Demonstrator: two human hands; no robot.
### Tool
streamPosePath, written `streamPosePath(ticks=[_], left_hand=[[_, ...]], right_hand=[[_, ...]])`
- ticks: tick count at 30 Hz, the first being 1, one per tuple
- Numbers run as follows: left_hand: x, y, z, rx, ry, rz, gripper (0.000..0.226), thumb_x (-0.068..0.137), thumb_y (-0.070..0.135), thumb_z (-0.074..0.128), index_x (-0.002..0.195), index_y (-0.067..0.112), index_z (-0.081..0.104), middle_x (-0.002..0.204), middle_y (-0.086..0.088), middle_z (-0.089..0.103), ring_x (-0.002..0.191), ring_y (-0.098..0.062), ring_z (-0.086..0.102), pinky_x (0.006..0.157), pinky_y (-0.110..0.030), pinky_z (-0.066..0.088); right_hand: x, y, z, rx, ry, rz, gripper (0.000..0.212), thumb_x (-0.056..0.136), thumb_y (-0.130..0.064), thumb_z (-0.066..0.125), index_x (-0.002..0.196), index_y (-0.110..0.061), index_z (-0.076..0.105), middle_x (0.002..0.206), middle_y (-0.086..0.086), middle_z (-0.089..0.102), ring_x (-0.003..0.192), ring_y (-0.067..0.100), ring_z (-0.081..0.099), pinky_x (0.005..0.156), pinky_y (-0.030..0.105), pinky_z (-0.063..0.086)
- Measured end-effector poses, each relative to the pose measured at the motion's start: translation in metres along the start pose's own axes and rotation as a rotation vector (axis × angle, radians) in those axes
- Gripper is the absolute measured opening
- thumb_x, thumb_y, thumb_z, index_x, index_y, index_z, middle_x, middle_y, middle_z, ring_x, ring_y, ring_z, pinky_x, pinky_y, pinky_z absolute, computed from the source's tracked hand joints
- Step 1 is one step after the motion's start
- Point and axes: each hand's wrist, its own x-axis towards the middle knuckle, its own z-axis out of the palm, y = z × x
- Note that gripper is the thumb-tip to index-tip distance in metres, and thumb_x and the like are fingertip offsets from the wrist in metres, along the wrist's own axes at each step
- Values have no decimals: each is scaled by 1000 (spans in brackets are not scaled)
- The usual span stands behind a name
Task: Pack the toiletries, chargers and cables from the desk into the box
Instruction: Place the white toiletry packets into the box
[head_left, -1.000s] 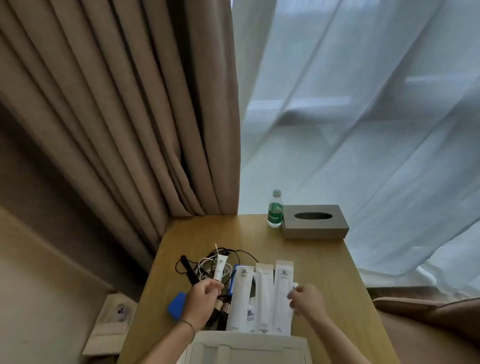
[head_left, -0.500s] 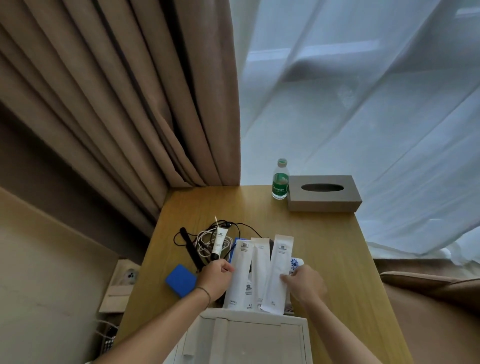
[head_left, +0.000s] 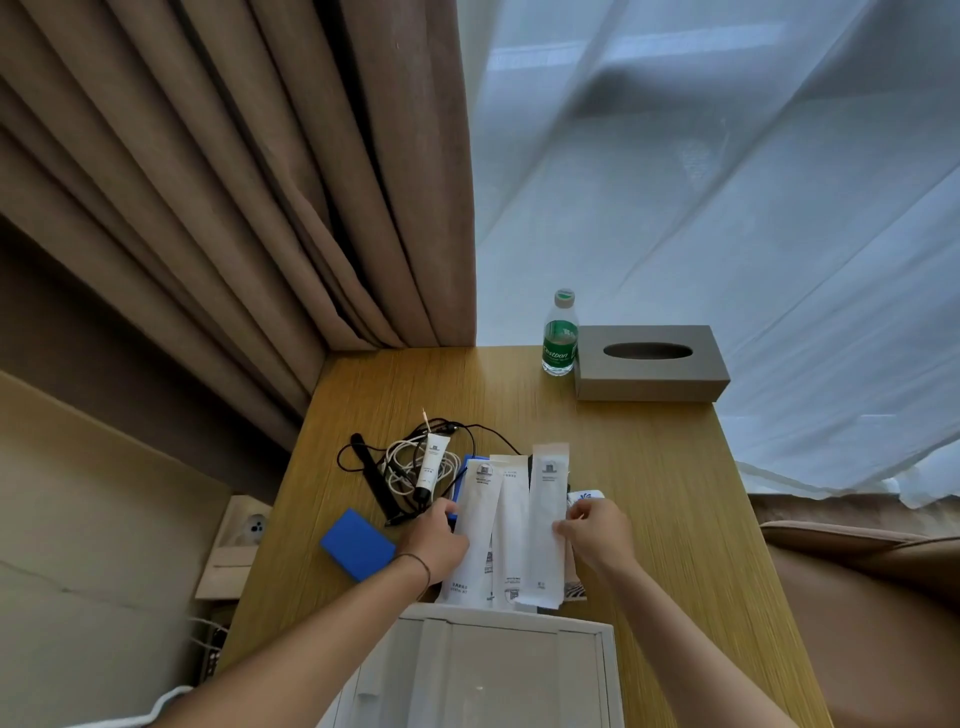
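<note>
Your right hand (head_left: 597, 535) pinches the right edge of the rightmost white sachet (head_left: 546, 525), thumb and fingertips closed on the paper. Your left hand (head_left: 439, 535) lies curled at the left edge of the leftmost sachet (head_left: 475, 530); whether it grips that sachet or something beneath it, you cannot tell from this view.

Findings, all placed against the white box (head_left: 488, 670) at the near edge of the desk (head_left: 665, 493):

- Three long white sachets lie side by side just beyond the box's far rim, their near ends almost touching it; the middle sachet (head_left: 510, 540) is partly overlapped by its neighbours.
- A small packet with a blue mark (head_left: 586, 497) shows beyond the box, just right of the sachets.
- A blue flat block (head_left: 357, 543) lies beyond the box's left corner, left of your left wrist.
- A tangle of black and white cables (head_left: 410, 462) sits farther beyond the box, to the left, with a small white tube (head_left: 430, 465) lying on top and a black stick-shaped item (head_left: 375, 480) at its left side.
- A green-labelled water bottle (head_left: 560, 335) stands upright at the desk's far edge, well apart from the box, just beside a grey tissue box (head_left: 649, 364).
</note>
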Motion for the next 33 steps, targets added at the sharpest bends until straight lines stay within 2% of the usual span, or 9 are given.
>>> streamPosePath(ticks=[5, 10, 12, 16, 20, 24, 28, 31, 33], left_hand=[[6, 6, 2, 43, 35, -14, 50, 85, 23, 68, 131, 25, 50, 107, 0, 63, 95, -19, 63, 82, -34, 56], [11, 18, 5, 5, 59, -33, 65, 76, 33, 82, 131, 20, 51, 125, -4, 61, 109, -22, 61, 92, -37, 54], [9, 22, 8, 63, 85, -24, 71, 73, 34, 85, 132, 21, 46, 127, -3, 59, 110, -22, 60, 89, -37, 55], [6, 23, 17, 177, 105, 13, 81, 71, 32, 87, 133, 24, 36, 130, -3, 58, 112, -25, 61, 88, -40, 56], [6, 23, 16, 225, 94, -16, 63, 71, 28, 85, 119, 23, 43, 123, -3, 59, 108, -24, 60, 88, -39, 56], [8, 24, 12, 298, 117, 17, 48, 76, 22, 78, 110, 23, 46, 117, -3, 60, 105, -24, 61, 80, -35, 54], [14, 20, 5, 141, 90, 6, 26, 79, 15, 68, 101, 20, 55, 103, -2, 65, 96, -25, 64, 78, -34, 55], [10, 20, -2, 20, 99, 87, 3, 81, 15, 65, 83, 15, 63, 88, -5, 66, 84, -28, 63, 66, -30, 50], [4, 22, -9, -133, 129, 138, 6, 84, 15, 67, 90, 15, 69, 92, -5, 70, 86, -26, 65, 68, -30, 52]], right_hand=[[-7, -16, -10, 376, 13, -71, 15, 91, -9, 66, 79, -5, 59, 92, 21, 71, 87, 34, 72, 76, 50, 63], [-26, -28, -34, 713, 60, -54, 10, 92, -4, 64, 89, -5, 55, 90, 10, 73, 73, 16, 76, 57, 30, 61], [-34, -27, -42, 814, 32, -32, 12, 91, 0, 65, 97, -7, 57, 91, 8, 76, 74, 18, 76, 64, 36, 63], [-53, -29, -50, 897, -53, -62, 39, 87, 7, 66, 115, -20, 59, 95, 3, 80, 86, 27, 77, 77, 47, 62], [-70, -36, -51, 905, -109, -72, 55, 79, 10, 71, 118, -27, 59, 102, 3, 79, 91, 25, 76, 77, 42, 58], [-91, -41, -45, 882, -131, -103, 47, 76, 9, 73, 113, -20, 69, 105, 5, 78, 93, 26, 75, 75, 38, 60], [-108, -42, -37, 836, -151, -104, 37, 75, 6, 73, 103, -17, 76, 106, 11, 77, 97, 33, 73, 80, 43, 58], [-123, -45, -34, 804, -153, -105, 41, 68, -9, 76, 107, -16, 74, 104, 8, 78, 95, 30, 73, 75, 41, 56], [-132, -47, -34, 801, -148, -128, 36, 69, -15, 77, 105, -18, 75, 103, 7, 78, 93, 28, 74, 74, 39, 54]])
